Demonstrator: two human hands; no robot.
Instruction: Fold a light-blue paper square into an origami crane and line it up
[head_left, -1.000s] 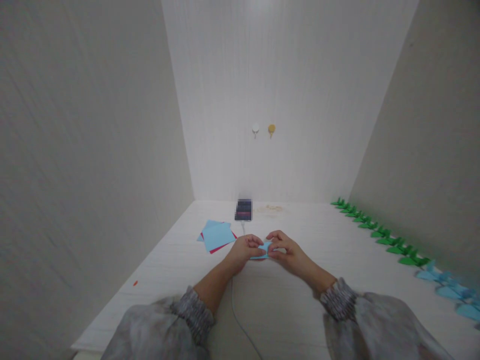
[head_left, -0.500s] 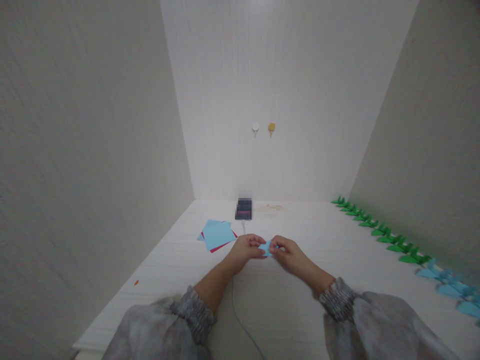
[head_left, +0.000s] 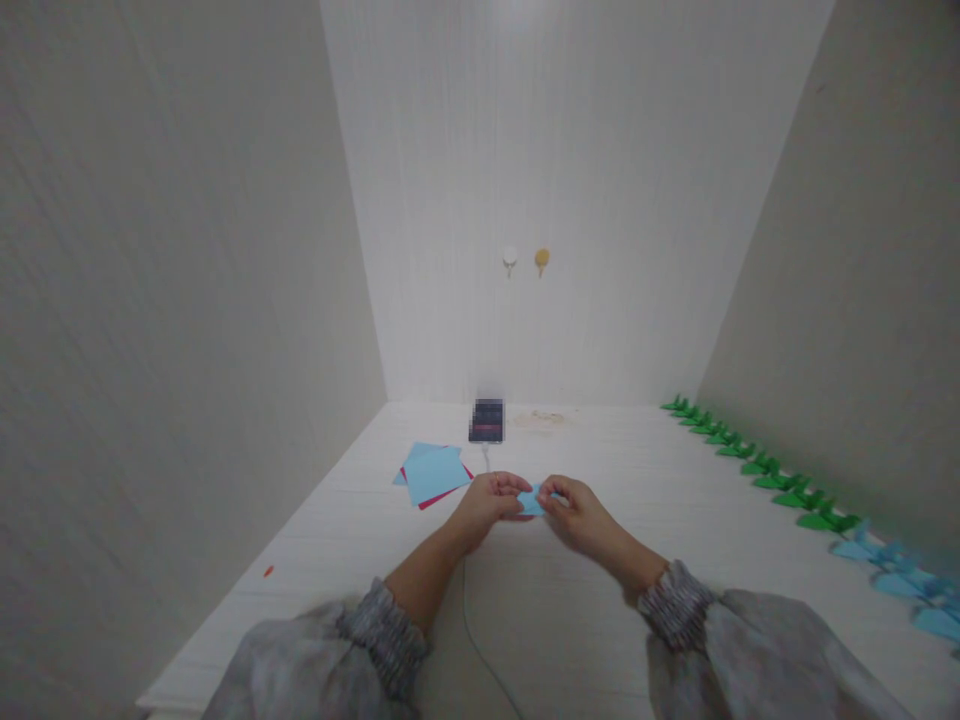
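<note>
Between my hands is a small folded piece of light blue paper [head_left: 532, 501], held above the white tabletop. My left hand [head_left: 491, 505] grips its left side, fingers behind and thumb in front. On the right side, my right hand [head_left: 570, 508] pinches the paper between thumb and fingertips. My fingers cover both ends of it, so the exact fold is hard to make out. Left of my left hand lies a loose stack of square blue paper sheets [head_left: 436, 474], with red paper showing at the edges.
Along the right wall runs a row of folded green paper figures [head_left: 761, 470], followed by blue paper figures [head_left: 900, 580]. A blurred dark phone [head_left: 487, 421] sits at the back, with a white cable [head_left: 480, 645] running toward me. A small orange piece [head_left: 268, 571] lies at left.
The left part of the blue paper shows a little more between my fingers. Both hands stay in nearly the same place, still holding it.
</note>
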